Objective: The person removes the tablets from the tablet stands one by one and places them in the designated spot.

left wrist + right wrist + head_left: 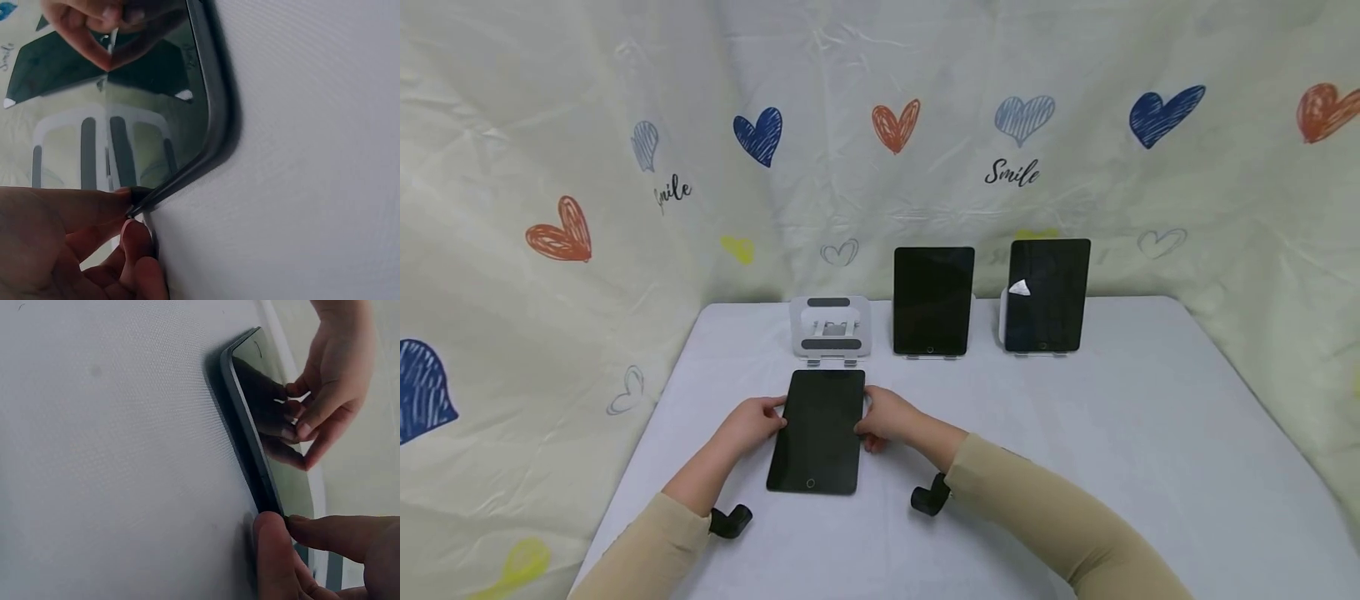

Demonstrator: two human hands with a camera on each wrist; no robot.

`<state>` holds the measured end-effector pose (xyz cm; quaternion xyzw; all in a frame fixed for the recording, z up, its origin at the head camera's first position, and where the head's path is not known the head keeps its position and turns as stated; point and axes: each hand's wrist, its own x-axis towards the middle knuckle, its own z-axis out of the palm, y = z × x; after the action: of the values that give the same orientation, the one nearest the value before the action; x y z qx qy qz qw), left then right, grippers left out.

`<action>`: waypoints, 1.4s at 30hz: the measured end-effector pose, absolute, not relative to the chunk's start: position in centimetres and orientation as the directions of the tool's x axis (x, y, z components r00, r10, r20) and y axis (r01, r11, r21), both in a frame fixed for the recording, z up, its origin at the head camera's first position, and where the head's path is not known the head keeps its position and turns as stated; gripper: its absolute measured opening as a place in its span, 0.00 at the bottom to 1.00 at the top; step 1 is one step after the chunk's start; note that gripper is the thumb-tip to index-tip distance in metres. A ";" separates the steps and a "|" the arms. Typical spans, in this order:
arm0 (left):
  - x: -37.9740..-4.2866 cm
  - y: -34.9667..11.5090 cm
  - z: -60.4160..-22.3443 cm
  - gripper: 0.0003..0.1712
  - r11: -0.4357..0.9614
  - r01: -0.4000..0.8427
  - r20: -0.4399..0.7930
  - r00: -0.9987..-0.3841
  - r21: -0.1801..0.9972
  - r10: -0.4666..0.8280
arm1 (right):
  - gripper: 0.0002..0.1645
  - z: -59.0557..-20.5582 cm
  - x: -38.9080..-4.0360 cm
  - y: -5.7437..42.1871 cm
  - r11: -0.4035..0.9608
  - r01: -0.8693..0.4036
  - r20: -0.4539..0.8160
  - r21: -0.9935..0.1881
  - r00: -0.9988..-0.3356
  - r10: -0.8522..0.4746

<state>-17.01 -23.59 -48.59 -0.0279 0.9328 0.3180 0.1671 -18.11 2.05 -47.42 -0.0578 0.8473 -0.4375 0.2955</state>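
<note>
Left hand (751,427) and right hand (889,415) pinched black tablet (817,432) by opposite side edges, fingers (337,536) nearly closed. Tablet was on or just above worktop (1097,467), before white stand (831,327); second tablet (933,300) and third tablet (1048,304) stood propped farther back, rightward.

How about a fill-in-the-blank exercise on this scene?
1. Counting the tablet gripped by the left hand and right hand, the tablets number ____.
2. The propped tablets behind it number ____.
3. In the head view, both appear to the ____ of the bare stand.
4. The word printed on the backdrop is ____.
Missing words: three; two; right; Smile.
</note>
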 end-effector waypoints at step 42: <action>-17.0 -23.9 -49.0 0.33 0.686 -0.236 -0.333 -0.943 0.689 0.010 | 0.47 -47.4 -18.7 4.6 0.720 0.037 -0.397 -0.693 -0.854 -0.337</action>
<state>-17.04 -23.94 -49.03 -0.0623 0.9045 0.3916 0.1569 -18.73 4.58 -47.44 -0.0841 0.8911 -0.3645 0.2570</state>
